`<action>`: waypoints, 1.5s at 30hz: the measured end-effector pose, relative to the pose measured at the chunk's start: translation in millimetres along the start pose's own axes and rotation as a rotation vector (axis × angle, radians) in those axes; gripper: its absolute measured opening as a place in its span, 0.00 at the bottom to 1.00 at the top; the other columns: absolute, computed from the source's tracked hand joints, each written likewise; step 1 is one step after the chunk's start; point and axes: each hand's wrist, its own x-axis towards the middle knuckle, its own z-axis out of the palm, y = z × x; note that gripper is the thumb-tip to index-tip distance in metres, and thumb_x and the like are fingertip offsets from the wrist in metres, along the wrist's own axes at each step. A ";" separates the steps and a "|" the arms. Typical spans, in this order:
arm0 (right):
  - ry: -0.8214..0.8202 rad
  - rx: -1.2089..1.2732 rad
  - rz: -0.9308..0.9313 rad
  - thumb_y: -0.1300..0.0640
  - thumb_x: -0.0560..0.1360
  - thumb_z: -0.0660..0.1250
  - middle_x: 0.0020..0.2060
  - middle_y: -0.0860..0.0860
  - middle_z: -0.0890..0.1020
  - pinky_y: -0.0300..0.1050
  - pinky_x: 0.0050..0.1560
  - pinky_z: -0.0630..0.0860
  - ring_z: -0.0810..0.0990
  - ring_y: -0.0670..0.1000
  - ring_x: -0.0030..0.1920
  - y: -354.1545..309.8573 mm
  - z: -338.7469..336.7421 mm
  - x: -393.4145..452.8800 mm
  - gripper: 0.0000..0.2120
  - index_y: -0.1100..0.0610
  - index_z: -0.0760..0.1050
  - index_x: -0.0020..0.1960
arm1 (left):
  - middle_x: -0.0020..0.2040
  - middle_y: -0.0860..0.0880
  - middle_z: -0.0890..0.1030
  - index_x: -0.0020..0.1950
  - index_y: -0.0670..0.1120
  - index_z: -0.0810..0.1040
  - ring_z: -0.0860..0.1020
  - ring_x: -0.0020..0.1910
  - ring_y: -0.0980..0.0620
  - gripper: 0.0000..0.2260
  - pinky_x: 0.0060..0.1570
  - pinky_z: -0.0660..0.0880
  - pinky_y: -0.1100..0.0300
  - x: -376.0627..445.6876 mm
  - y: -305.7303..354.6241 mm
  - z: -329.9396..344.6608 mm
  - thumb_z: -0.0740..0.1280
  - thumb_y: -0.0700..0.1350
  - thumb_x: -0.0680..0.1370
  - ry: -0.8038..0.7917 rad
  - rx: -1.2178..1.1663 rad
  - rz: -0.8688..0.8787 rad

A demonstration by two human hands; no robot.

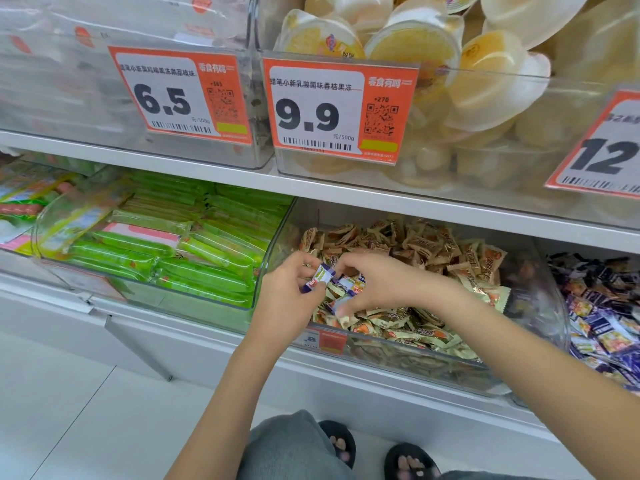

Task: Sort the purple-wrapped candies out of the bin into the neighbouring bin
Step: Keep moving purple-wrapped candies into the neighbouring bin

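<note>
The left hand [289,289] pinches one purple-wrapped candy [320,277] over the brown-candy bin [450,365]; the right hand [374,284] curls its fingers round more purple candies [349,284] just beside it. Best gather these strays into one hand, then carry them toward three o'clock, into the purple-candy bin [568,327], lifting clear of the wall between.

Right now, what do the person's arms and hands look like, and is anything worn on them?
Both forearms are bare as far as the frame shows, with no sleeves in view. The left hand and right hand carry no gloves, and no rings, watch or bracelet can be seen. Fingernails look short and unpainted, though they are small in the picture.
</note>
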 end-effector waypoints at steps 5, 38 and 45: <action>0.058 -0.095 -0.040 0.46 0.67 0.75 0.50 0.47 0.77 0.42 0.46 0.68 0.72 0.47 0.49 -0.6 1.3 -7.3 0.21 0.52 0.75 0.56 | 0.38 0.59 0.78 0.47 0.52 0.76 0.76 0.38 0.68 0.11 0.37 0.70 0.76 -0.8 3.3 -1.5 0.71 0.37 0.71 -0.016 0.021 0.024; 0.187 -0.284 0.118 0.39 0.70 0.70 0.33 0.52 0.77 0.41 0.25 0.63 0.76 0.54 0.32 -18.1 22.5 1.4 0.22 0.60 0.76 0.44 | 0.38 0.53 0.78 0.42 0.48 0.74 0.76 0.35 0.57 0.09 0.34 0.71 0.70 -1.6 5.0 2.7 0.74 0.40 0.71 0.090 0.067 -0.029; 0.374 0.484 0.167 0.55 0.77 0.65 0.41 0.51 0.79 0.39 0.28 0.72 0.78 0.53 0.29 -10.3 4.7 -21.8 0.12 0.49 0.74 0.61 | 0.39 0.54 0.79 0.40 0.52 0.73 0.76 0.33 0.60 0.11 0.34 0.72 0.70 -3.6 13.3 -0.8 0.74 0.41 0.71 0.066 -0.009 -0.050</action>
